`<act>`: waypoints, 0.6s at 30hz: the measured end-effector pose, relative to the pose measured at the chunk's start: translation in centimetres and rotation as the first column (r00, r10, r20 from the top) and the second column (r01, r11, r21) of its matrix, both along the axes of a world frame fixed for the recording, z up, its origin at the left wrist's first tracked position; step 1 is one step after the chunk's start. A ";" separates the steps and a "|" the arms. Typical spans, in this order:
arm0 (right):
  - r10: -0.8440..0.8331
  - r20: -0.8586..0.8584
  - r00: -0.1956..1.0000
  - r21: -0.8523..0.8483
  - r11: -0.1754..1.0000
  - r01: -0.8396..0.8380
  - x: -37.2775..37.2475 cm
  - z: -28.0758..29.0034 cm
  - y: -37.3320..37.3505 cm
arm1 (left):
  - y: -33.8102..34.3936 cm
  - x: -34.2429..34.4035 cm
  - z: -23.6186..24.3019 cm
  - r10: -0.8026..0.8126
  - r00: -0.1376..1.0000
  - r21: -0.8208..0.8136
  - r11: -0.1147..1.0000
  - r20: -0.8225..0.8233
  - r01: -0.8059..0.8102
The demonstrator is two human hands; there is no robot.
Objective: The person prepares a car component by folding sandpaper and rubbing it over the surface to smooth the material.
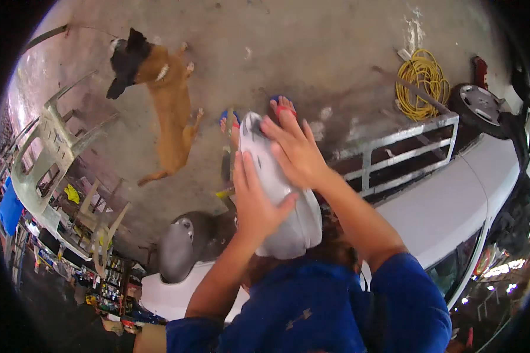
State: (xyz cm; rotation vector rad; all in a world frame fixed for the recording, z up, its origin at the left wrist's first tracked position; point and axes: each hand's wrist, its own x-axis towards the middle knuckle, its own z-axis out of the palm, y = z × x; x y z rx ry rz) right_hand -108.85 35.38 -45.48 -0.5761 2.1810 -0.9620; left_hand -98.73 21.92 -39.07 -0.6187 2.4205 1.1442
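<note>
A pale grey-white moulded shell (pixel 262 156), elongated and rounded like a car body part, lies between my hands, its narrow end pointing away from me. Flat along its left side rests my left hand (pixel 256 200), fingers stretched and thumb reaching across the surface. My right hand (pixel 297 153) lies over the right upper side with its fingers extended toward the narrow end. A dark patch shows there by the fingertips; I cannot tell whether it is a mark or something under them. The shell's underside is hidden.
A tan dog (pixel 171 112) with a dark head is on the concrete floor to the left. Plastic chairs (pixel 53 147) stand at far left. Right are a coiled yellow hose (pixel 421 85), a metal frame (pixel 406 150), a wheel (pixel 480 106) and a white car panel (pixel 441 188). A grey rounded part (pixel 179 250) sits lower left.
</note>
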 end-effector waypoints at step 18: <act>0.046 0.162 0.986 0.034 0.998 -0.052 0.8 1.9 0.1 | 0.0 0.5 0.2 -0.014 0.999 -0.004 1.000 0.034 0.014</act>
